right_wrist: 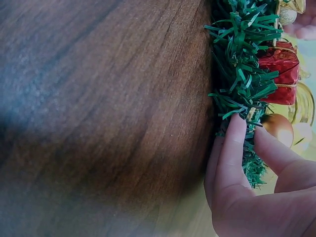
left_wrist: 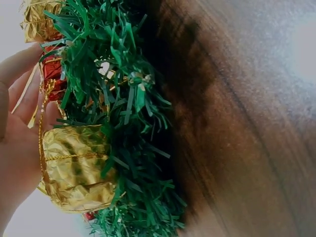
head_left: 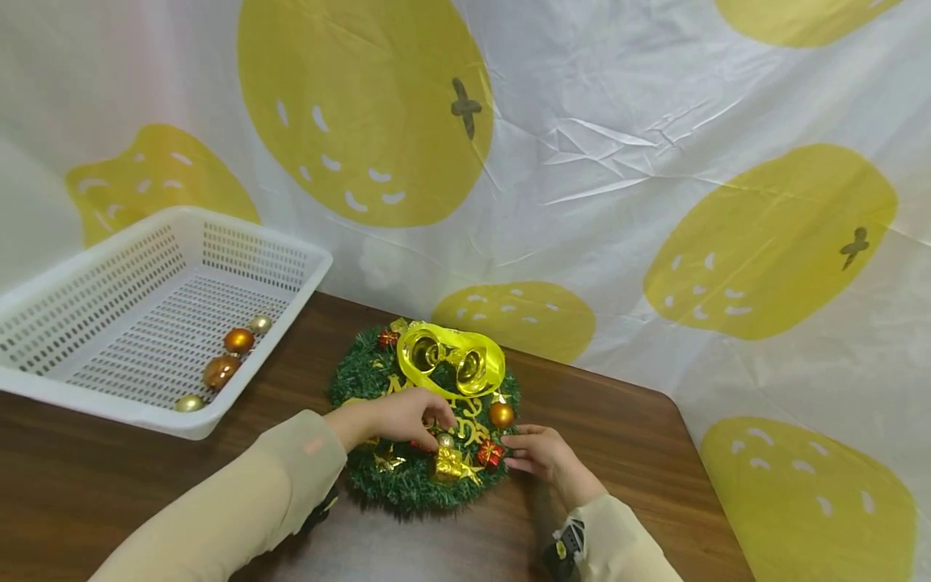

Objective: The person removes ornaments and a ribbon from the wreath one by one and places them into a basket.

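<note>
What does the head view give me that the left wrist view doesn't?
Only the head view shows the white basket holding four baubles, the yellow ribbon, and the right hand resting at the wreath's edge. Only the left wrist view shows the tinsel up close against the table. Both show the wreath, the gold gift box and the left hand.

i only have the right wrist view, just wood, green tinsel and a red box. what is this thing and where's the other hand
Observer: It is a green wreath on the wooden table. The left hand rests on top, fingers at a small gold ball.
Operator: anything else on the table
Observer: A white basket at far left, four ball ornaments inside.
Operator: what's on the far side of the wreath
Observer: A yellow ribbon looped round two gold bells.
</note>
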A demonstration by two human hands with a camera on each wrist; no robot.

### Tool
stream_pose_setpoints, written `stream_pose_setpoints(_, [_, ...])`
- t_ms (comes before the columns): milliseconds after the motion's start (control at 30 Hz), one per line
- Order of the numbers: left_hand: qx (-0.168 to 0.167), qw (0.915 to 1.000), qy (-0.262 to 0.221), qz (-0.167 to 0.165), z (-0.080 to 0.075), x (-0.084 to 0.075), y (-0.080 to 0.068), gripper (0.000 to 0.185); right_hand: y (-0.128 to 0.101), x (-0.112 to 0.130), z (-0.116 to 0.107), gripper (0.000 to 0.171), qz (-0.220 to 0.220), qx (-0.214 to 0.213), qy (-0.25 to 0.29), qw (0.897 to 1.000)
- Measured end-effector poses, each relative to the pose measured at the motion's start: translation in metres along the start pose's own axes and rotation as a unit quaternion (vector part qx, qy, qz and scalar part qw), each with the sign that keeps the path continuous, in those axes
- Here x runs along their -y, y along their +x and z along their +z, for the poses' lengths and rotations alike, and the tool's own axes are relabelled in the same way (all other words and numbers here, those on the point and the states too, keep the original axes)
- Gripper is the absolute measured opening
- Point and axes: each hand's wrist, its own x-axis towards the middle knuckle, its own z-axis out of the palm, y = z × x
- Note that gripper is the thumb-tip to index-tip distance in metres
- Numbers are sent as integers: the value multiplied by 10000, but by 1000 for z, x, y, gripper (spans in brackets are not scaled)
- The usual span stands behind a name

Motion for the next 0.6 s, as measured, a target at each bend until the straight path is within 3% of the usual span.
stream_pose_setpoints(300, [250, 9962, 800, 217, 0, -5, 4, 26, 0, 2, 1, 56, 12, 9, -23, 10000])
stream_pose_setpoints(600, [324, 9957, 842, 190, -1, -5, 4, 21, -1, 1, 1, 58, 28, 0, -53, 10000])
